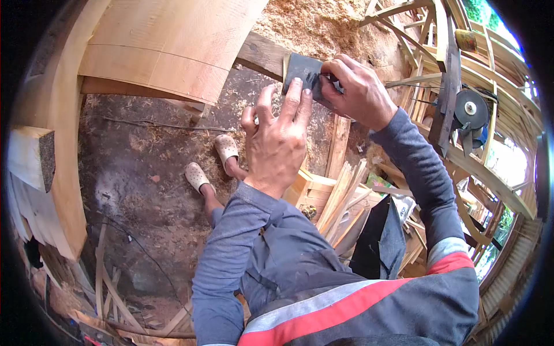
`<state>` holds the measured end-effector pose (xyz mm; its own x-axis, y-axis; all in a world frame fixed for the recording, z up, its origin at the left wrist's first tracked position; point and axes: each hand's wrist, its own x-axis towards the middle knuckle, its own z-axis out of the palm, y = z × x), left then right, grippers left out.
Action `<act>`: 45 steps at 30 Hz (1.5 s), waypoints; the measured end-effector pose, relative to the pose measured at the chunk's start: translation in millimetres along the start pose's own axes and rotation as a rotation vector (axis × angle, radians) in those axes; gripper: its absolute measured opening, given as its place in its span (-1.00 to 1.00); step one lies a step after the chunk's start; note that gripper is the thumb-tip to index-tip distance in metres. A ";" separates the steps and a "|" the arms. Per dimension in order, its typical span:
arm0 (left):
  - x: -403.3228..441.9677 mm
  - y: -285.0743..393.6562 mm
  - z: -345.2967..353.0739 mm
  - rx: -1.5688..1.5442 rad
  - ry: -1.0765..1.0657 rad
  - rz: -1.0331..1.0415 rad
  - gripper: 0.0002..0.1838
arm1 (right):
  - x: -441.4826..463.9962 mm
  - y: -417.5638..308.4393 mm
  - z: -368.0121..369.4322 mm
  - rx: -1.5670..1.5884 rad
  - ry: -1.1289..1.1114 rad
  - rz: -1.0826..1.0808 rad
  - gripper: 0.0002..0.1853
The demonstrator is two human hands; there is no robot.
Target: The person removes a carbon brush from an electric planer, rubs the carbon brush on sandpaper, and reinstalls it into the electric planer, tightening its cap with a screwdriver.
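A dark grey piece of sandpaper with a tan strip along its left edge is in front of me, over a wooden beam. My right hand has its fingers bent in a pinch around the right part of the sheet. From below, my left hand reaches up with two fingertips on the sheet's lower edge. Its other two visible fingers are curled away from the sheet, and the thumb is hidden. A wide, smooth wooden panel with a pencil line across it lies to the left of the sheet.
A dark beam runs from the panel beneath the sandpaper. An angle grinder hangs among curved wooden frames on the right. Thick planks stand at the left. Cables and shavings lie on the floor. Offcuts are piled beside my legs.
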<state>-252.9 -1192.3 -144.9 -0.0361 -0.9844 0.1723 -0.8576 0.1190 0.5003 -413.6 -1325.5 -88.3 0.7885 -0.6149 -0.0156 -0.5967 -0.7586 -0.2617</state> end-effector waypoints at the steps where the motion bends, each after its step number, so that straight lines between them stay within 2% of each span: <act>1: 2.4 -1.5 -0.4 0.003 0.005 -0.002 -0.52 | 3.1 -0.6 -0.8 -0.017 0.016 -0.010 -0.81; 3: 4.3 -2.9 -1.7 -0.001 0.013 -0.006 -0.51 | 0.4 -13.2 2.2 0.020 0.003 -0.078 -0.83; 5: -0.3 0.4 -2.4 -0.019 0.001 -0.007 -0.51 | 2.2 -0.2 2.2 -0.008 0.003 0.016 -0.82; 10: 2.8 -1.3 -1.9 -0.028 0.000 -0.013 -0.47 | 2.1 -7.1 1.9 0.031 -0.016 -0.041 -0.83; 11: 0.5 0.3 -2.1 -0.034 -0.006 -0.012 -0.47 | 2.5 0.9 3.3 0.034 0.003 0.041 -0.82; 13: 2.5 -0.4 -3.5 -0.026 -0.004 -0.013 -0.47 | 4.8 1.0 -0.9 0.012 -0.018 0.052 -0.82; 15: 3.9 -0.7 -1.9 -0.014 0.007 -0.020 -0.47 | 2.5 -10.5 2.3 0.022 -0.014 -0.053 -0.82; 17: 1.7 2.0 -1.4 -0.013 0.007 -0.022 -0.47 | 2.3 -2.1 2.4 0.040 -0.029 0.044 -0.81; 19: 2.8 0.5 -3.5 -0.009 -0.011 -0.012 -0.47 | 6.7 -0.2 -2.7 0.002 0.008 0.027 -0.81; 22: 3.4 0.1 -2.3 -0.019 0.022 -0.014 -0.49 | -13.6 -18.4 -9.6 0.055 -0.164 0.053 -0.83; 23: 3.8 0.6 -4.6 -0.023 0.021 -0.013 -0.49 | -20.7 -29.8 -19.0 0.102 -0.157 0.076 -0.81; 25: 6.6 1.2 -10.5 -0.154 0.031 -0.042 -0.51 | -31.8 -47.4 -41.1 0.291 -0.082 0.281 -0.82; 27: 11.4 2.1 -19.5 -0.352 0.162 -0.043 -0.56 | -45.0 -61.4 -57.3 1.033 -0.040 0.870 -0.84; 29: 12.8 9.7 -45.0 -0.646 0.209 -0.127 -0.60 | -61.4 -59.3 -56.7 1.697 0.004 0.893 -0.82; 30: 13.2 13.4 -59.8 -0.879 0.152 -0.155 -0.65 | -64.0 -66.0 -57.3 1.865 0.038 0.915 -0.81; 31: 9.1 18.6 -63.3 -1.280 0.088 -0.206 -0.66 | -65.5 -71.8 -56.4 2.038 0.069 0.932 -0.81; 32: 4.4 22.5 -69.7 -1.327 0.036 -0.226 -0.66 | -69.1 -72.1 -53.3 2.165 0.051 0.895 -0.80; 36: 4.2 33.3 -83.9 -1.351 -0.022 -0.245 -0.66 | -66.8 -85.8 -55.1 2.413 -0.041 0.819 -0.77; 40: 7.7 37.1 -87.0 -1.402 0.007 -0.250 -0.66 | -65.0 -96.0 -56.0 2.589 -0.043 0.844 -0.69; 45: 10.4 38.5 -88.5 -1.346 -0.008 -0.232 -0.68 | -69.7 -96.1 -49.9 2.704 -0.029 0.840 -0.70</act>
<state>-240.9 -1186.4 -48.8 0.0318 -0.9990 -0.0309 0.3138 -0.0193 0.9493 -418.7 -1220.5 -13.9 0.6932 -0.4436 -0.5681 0.5245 0.8510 -0.0244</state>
